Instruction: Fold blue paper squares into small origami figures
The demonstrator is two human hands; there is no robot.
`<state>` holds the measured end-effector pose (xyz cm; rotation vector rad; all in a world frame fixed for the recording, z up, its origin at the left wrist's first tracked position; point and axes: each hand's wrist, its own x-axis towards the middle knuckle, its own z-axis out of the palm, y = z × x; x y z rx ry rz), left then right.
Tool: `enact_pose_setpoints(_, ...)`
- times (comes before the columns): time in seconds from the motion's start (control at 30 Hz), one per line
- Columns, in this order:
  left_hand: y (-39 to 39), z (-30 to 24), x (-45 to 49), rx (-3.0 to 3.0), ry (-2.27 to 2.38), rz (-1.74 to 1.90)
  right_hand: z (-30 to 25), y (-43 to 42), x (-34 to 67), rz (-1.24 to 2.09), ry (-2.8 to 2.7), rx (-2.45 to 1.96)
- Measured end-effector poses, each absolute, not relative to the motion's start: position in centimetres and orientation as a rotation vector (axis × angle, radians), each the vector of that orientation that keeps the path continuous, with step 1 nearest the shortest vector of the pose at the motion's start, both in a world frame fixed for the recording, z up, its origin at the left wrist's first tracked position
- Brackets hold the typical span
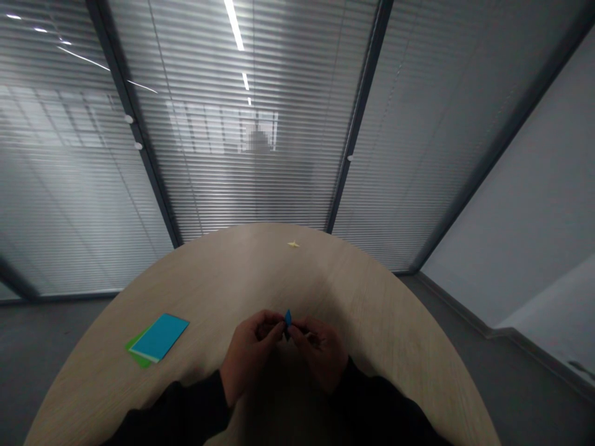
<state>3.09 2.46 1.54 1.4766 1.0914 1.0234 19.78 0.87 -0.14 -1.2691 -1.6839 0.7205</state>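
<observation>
A small piece of folded blue paper [288, 318] is pinched between my two hands, above the near middle of the table. My left hand [253, 347] grips it from the left with thumb and fingertips. From the right, my right hand [320, 350] holds it the same way. Only a narrow pointed tip stands up above the fingers; its lower part is dark and largely hidden by my fingertips. Both hands are closed, and the fingertips nearly meet around the paper.
On the left of the round wooden table [381, 322] lies a stack of blue and green paper sheets [159, 337]. A small yellow folded paper star [293, 244] rests near the far edge. Beyond stand glass panels with blinds [251, 179]; a white wall [525, 217] is at right.
</observation>
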Motion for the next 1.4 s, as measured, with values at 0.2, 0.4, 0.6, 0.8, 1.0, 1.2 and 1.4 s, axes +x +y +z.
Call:
enact_pose_setpoints(0.2, 2.4, 1.5, 3.0, 1.559, 1.148, 1.002, -0.8, 1.1, 19.9, 0.789, -1.630, -1.279)
enact_pose_setpoints(0.4, 2.3, 1.5, 2.9, 1.598, 1.173, 0.994, -1.2, 1.2, 19.9, 0.849, -1.604, -1.264)
enact_pose_setpoints(0.6, 2.3, 1.5, 3.0, 1.633, 1.181, 1.010, -1.3, 1.3, 19.9, 0.903, -1.577, -1.238)
enact_pose_setpoints(0.8, 2.3, 1.4, 3.0, 1.693, 1.191, 1.035, -1.2, 1.3, 19.8, 0.875, -1.560, -1.231)
enact_pose_setpoints(1.0, 2.4, 1.1, 3.0, 1.688, 1.185, 1.032, -1.5, 1.3, 19.7, 0.950, -1.479, -1.242)
enact_pose_setpoints(1.2, 2.2, 1.5, 3.1, 1.707, 1.187, 1.028, -1.8, 1.4, 19.8, 1.059, -1.409, -1.206)
enact_pose_setpoints(1.4, 2.1, 1.6, 3.1, 1.750, 1.186, 1.039, -1.2, 1.2, 19.7, 1.073, -1.415, -1.168)
